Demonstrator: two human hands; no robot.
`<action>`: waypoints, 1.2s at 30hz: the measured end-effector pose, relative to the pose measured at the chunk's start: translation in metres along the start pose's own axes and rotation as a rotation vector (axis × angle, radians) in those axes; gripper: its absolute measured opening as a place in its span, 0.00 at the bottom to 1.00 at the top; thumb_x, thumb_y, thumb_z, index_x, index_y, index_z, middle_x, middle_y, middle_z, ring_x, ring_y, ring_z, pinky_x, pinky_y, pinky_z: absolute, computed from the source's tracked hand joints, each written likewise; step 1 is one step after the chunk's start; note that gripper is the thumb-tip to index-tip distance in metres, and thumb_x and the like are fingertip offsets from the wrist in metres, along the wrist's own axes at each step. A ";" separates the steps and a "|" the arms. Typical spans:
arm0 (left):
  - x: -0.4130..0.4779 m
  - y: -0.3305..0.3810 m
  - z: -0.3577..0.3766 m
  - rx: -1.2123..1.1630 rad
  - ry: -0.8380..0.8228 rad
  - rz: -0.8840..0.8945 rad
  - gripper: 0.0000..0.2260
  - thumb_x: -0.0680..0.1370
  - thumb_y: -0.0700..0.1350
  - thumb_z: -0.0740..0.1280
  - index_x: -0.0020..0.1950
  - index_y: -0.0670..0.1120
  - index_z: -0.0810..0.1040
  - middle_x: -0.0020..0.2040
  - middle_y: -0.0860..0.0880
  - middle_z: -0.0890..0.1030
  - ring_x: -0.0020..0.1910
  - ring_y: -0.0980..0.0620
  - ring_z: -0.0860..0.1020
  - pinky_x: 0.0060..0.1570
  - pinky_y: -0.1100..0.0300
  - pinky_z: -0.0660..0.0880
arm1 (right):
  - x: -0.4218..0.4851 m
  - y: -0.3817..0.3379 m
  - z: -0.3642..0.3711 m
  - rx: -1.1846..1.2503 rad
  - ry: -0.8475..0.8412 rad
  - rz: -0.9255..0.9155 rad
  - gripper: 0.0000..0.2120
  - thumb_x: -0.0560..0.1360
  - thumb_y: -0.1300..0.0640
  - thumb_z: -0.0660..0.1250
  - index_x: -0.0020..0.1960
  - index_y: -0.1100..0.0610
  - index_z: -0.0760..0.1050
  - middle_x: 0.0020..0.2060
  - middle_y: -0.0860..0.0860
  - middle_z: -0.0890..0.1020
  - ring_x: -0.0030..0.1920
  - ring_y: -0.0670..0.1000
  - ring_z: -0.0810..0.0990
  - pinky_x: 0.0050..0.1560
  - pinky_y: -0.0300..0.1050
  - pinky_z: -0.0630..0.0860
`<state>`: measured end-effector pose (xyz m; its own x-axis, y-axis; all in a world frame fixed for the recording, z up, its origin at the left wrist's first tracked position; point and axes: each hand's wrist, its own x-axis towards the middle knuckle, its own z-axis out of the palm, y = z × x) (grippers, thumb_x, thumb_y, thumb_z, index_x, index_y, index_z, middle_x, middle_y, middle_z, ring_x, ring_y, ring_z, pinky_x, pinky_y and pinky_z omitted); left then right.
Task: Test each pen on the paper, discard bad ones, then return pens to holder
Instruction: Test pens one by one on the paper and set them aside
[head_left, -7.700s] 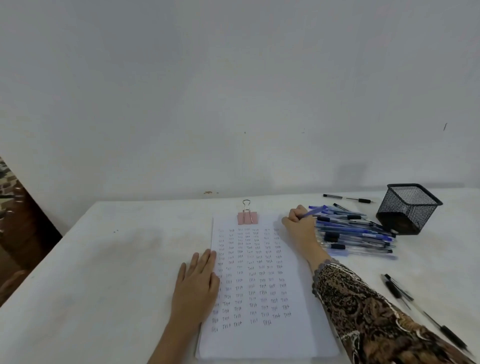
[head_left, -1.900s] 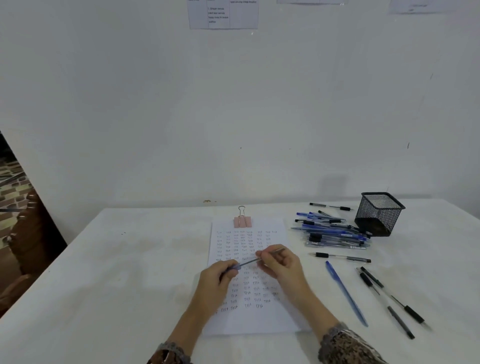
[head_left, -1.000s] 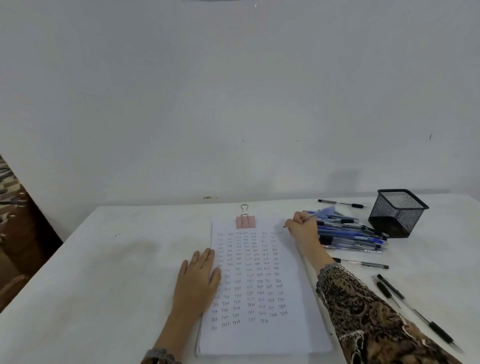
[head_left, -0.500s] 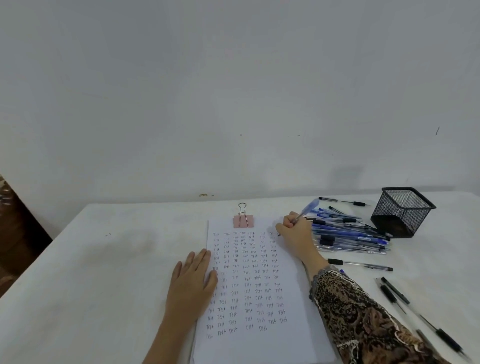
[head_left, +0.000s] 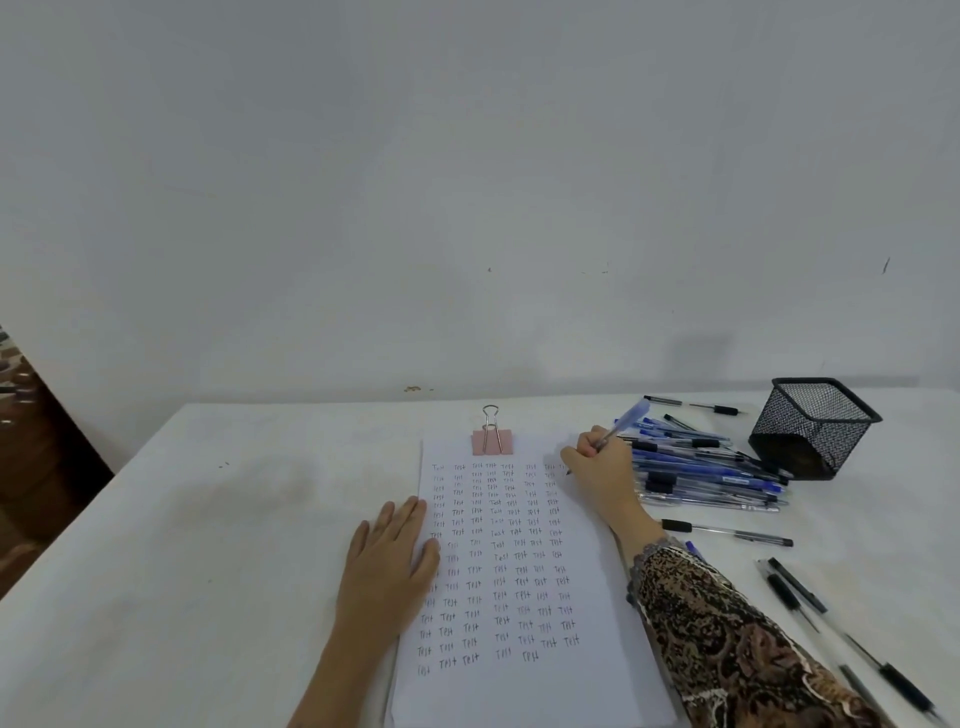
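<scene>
- White table (head_left: 234, 519) set against a plain pale wall (head_left: 467, 182). A sheet of paper (head_left: 519, 691) lies on it, clamped at its far edge by a pink binder clip (head_left: 492, 441) and filled with rows of small handwritten "Test" marks.
- The right hand (head_left: 602, 473) grasps a blue pen (head_left: 626, 421) in a writing grip. The tip is down on the sheet just left of the fingers, and the back end slants up and away to the right.
- The left hand (head_left: 389, 561) lies flat with straight fingers, pressing on the paper's left edge and grasping nothing.
- A pile of pens (head_left: 711, 478) lies just right of the right hand, their long axes running left to right, so their near ends point at it.
- The black mesh holder (head_left: 813, 431) stands beyond the pile, further right of that hand. No pen sticks out of its top.
- A single pen (head_left: 727, 531) lies right of the right wrist, and several black pens (head_left: 795, 587) lie right of the patterned sleeve (head_left: 727, 639).
- The step in hand looks like a test mark in the sheet's far right corner.
- Swapping pens probably falls to the right hand, since the pile and holder lie on its side, well apart from the left.
- Which loose pens are rejects cannot be told.
</scene>
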<state>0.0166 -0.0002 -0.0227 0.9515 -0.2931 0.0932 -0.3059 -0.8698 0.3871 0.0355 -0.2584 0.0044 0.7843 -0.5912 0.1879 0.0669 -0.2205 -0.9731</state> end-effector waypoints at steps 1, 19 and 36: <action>0.000 0.000 0.000 0.004 -0.003 0.000 0.41 0.63 0.64 0.33 0.75 0.54 0.52 0.75 0.59 0.53 0.75 0.59 0.48 0.71 0.60 0.41 | 0.000 0.000 0.000 -0.010 -0.005 -0.008 0.22 0.67 0.76 0.62 0.27 0.55 0.56 0.27 0.49 0.62 0.29 0.49 0.60 0.36 0.38 0.64; 0.000 0.000 0.001 -0.001 0.004 0.010 0.41 0.64 0.64 0.33 0.75 0.53 0.52 0.75 0.58 0.54 0.75 0.58 0.48 0.72 0.59 0.42 | 0.001 0.001 0.000 0.012 0.031 -0.016 0.23 0.68 0.76 0.61 0.27 0.54 0.56 0.26 0.50 0.61 0.30 0.49 0.59 0.52 0.36 0.66; 0.000 -0.001 0.001 -0.008 0.035 0.046 0.41 0.64 0.63 0.33 0.75 0.53 0.52 0.75 0.57 0.54 0.75 0.57 0.49 0.71 0.59 0.41 | -0.001 -0.008 -0.015 0.478 0.100 0.220 0.21 0.79 0.55 0.59 0.29 0.56 0.64 0.17 0.46 0.66 0.17 0.43 0.61 0.19 0.33 0.58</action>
<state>0.0170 0.0000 -0.0234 0.9371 -0.3183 0.1434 -0.3491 -0.8526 0.3889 0.0247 -0.2681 0.0138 0.7503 -0.6600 -0.0380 0.1996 0.2809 -0.9387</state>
